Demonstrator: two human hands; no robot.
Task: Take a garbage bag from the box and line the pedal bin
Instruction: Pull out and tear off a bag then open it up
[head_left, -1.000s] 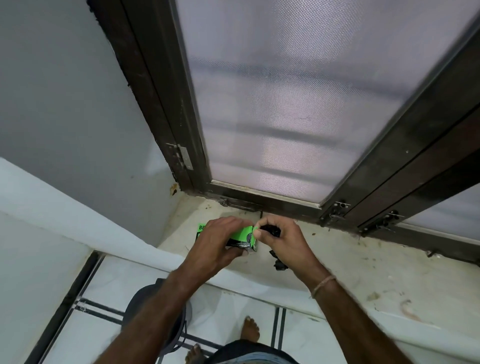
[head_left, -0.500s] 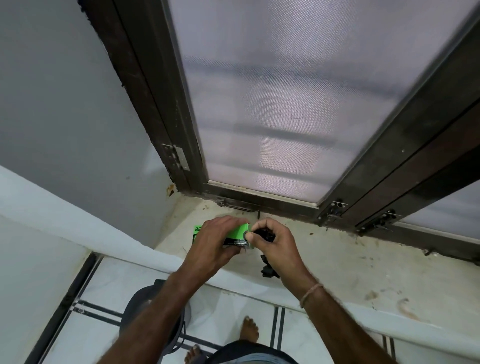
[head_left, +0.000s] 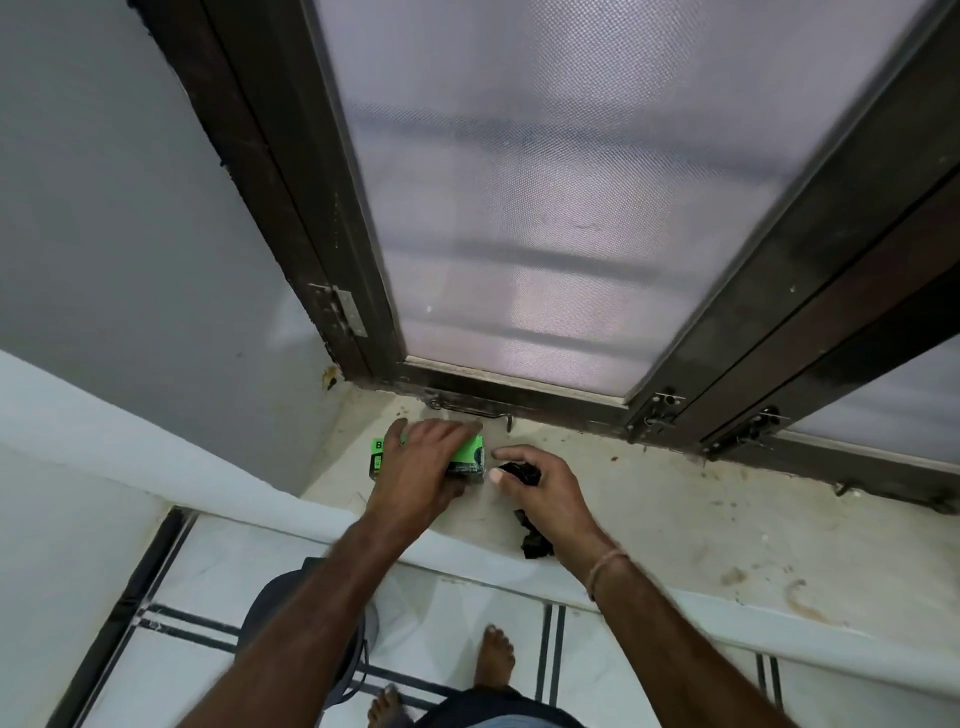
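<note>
A small green box of garbage bags lies on the stone window sill. My left hand rests on top of it and holds it down. Just right of the box, my right hand grips a crumpled black garbage bag, whose loose end trails down toward the sill's front edge. The grey pedal bin stands on the floor below the sill, mostly hidden behind my left forearm.
A dark-framed window with frosted mesh panes rises behind the sill, with a latch at its base. A grey wall closes the left side. My bare feet stand on white tiled floor.
My right hand has drawn away to the right of the box with the black bag, opening a small gap. My left hand has pressed flatter on the box.
</note>
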